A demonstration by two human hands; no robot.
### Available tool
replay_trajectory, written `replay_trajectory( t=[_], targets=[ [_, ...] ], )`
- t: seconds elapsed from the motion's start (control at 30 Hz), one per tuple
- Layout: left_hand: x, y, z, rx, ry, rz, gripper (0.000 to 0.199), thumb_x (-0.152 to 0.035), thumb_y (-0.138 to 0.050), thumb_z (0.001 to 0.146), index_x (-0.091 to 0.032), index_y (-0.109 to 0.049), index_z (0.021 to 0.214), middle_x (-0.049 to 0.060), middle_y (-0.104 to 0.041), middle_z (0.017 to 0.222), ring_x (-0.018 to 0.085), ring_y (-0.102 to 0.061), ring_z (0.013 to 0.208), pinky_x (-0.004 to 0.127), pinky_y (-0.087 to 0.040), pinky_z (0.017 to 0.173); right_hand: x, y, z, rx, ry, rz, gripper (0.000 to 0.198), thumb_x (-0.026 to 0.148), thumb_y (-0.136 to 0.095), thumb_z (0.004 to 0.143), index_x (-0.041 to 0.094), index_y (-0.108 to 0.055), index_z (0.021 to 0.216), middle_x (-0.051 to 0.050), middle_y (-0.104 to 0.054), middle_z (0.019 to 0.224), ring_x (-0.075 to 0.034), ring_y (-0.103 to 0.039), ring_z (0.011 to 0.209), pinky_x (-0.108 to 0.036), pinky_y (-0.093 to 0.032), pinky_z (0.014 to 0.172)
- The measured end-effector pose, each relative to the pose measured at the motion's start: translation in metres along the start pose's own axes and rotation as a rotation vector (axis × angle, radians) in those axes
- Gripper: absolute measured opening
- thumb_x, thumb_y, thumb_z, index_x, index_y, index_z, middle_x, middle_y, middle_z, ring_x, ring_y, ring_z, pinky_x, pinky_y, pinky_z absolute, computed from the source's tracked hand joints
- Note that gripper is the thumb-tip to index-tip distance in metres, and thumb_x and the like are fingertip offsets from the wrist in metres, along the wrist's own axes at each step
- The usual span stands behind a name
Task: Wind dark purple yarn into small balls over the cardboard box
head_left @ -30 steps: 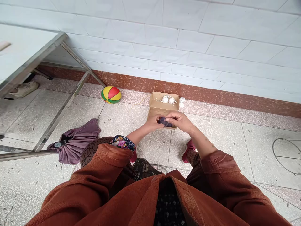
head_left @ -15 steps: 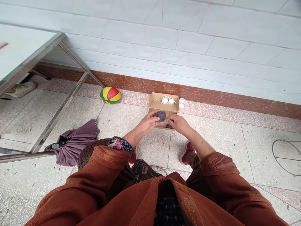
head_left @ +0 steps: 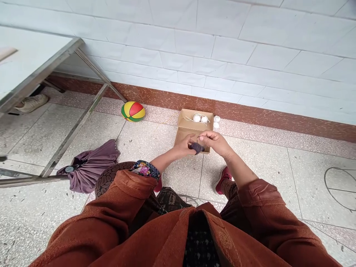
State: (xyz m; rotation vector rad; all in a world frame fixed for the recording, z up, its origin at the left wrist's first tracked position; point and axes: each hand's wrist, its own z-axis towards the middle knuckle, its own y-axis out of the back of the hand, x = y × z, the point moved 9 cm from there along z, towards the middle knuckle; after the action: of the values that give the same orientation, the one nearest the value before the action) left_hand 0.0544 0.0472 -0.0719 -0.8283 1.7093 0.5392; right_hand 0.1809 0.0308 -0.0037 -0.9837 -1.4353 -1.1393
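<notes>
A dark purple ball of yarn (head_left: pixel 197 148) is low over the front part of an open cardboard box (head_left: pixel 185 132). My left hand (head_left: pixel 184 147) curls round its left side, with the thumb below and the fingers above. From the ball a dark strand runs up to my right hand (head_left: pixel 213 142), which pinches it between thumb and fingertips. Whether a second dark ball lies beneath this one cannot be made out. Two white balls of yarn (head_left: pixel 197 118) rest in the box's lid half, with loose white strands about them.
More white yarn balls (head_left: pixel 216 119) lie on the floor right of the box. A coloured ball (head_left: pixel 133 111) sits near the table leg, and a purple umbrella (head_left: pixel 93 167) by the metal-framed table (head_left: pixel 41 63). At right is a wire ring (head_left: pixel 328 189). A person's shoe (head_left: pixel 35 103) shows beneath the table.
My left hand has lowered and turned, bringing the yarn ball down toward the box. My right hand has risen slightly, and the strand now stretches upright between them. The view has shifted a little.
</notes>
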Motion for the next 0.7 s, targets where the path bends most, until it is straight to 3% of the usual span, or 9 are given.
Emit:
replay_trajectory(
  t=[0.13,0.23,0.37,0.47,0.57,0.7],
  targets=[
    [-0.019,-0.03,-0.011,0.233,-0.065,-0.079,0.108,-0.019,-0.082,0.067,-0.026,-0.03,0.161,0.003,-0.067,0.103,0.016,-0.065,0.083,0.03,-0.046,0.076,-0.011,0.017,0.006,-0.152,-0.008,-0.067,0.031,0.051,-0.067,0.092,0.021,-0.073,0.091,0.0,-0.068,0.08,-0.015,-0.057,0.073,-0.029,-0.045,0.071],
    [-0.029,-0.036,-0.016,0.263,-0.076,-0.195,0.11,-0.02,-0.081,0.07,-0.031,-0.025,0.164,0.003,-0.066,0.103,0.015,-0.065,0.086,0.029,-0.046,0.076,-0.028,0.025,0.007,-0.231,-0.057,-0.249,0.025,0.043,-0.065,0.093,0.021,-0.069,0.083,0.001,-0.064,0.073,-0.015,-0.053,0.068,-0.029,-0.042,0.067],
    [-0.027,-0.021,-0.014,0.108,-0.039,-0.392,0.093,-0.018,-0.079,0.068,-0.031,-0.045,0.154,0.002,-0.065,0.105,0.016,-0.065,0.092,0.033,-0.051,0.084,-0.039,0.019,0.005,-0.184,-0.067,-0.472,0.02,0.029,-0.062,0.091,0.022,-0.063,0.073,0.0,-0.065,0.072,-0.017,-0.055,0.069,-0.028,-0.039,0.065],
    [-0.017,-0.007,-0.011,-0.006,0.032,-0.533,0.058,-0.017,-0.079,0.066,-0.022,-0.067,0.123,0.005,-0.068,0.108,0.017,-0.065,0.094,0.035,-0.053,0.088,-0.036,0.011,0.002,-0.136,-0.03,-0.54,0.019,0.026,-0.059,0.093,0.022,-0.064,0.075,-0.002,-0.067,0.075,-0.018,-0.058,0.072,-0.028,-0.04,0.067],
    [-0.005,0.01,-0.009,-0.132,0.088,-0.589,0.036,-0.018,-0.079,0.065,-0.018,-0.069,0.1,0.005,-0.07,0.104,0.017,-0.065,0.094,0.033,-0.054,0.086,-0.031,0.003,0.0,-0.085,0.006,-0.536,0.018,0.027,-0.059,0.095,0.021,-0.068,0.081,-0.003,-0.07,0.08,-0.018,-0.06,0.074,-0.029,-0.042,0.07],
    [0.01,0.028,-0.007,-0.252,0.147,-0.418,0.035,-0.021,-0.077,0.065,-0.018,-0.069,0.099,0.004,-0.07,0.1,0.017,-0.064,0.088,0.028,-0.05,0.073,-0.026,-0.015,-0.002,0.047,0.039,-0.423,0.013,0.027,-0.062,0.095,0.021,-0.072,0.088,-0.001,-0.07,0.079,-0.015,-0.06,0.071,-0.027,-0.044,0.071]
  ],
)
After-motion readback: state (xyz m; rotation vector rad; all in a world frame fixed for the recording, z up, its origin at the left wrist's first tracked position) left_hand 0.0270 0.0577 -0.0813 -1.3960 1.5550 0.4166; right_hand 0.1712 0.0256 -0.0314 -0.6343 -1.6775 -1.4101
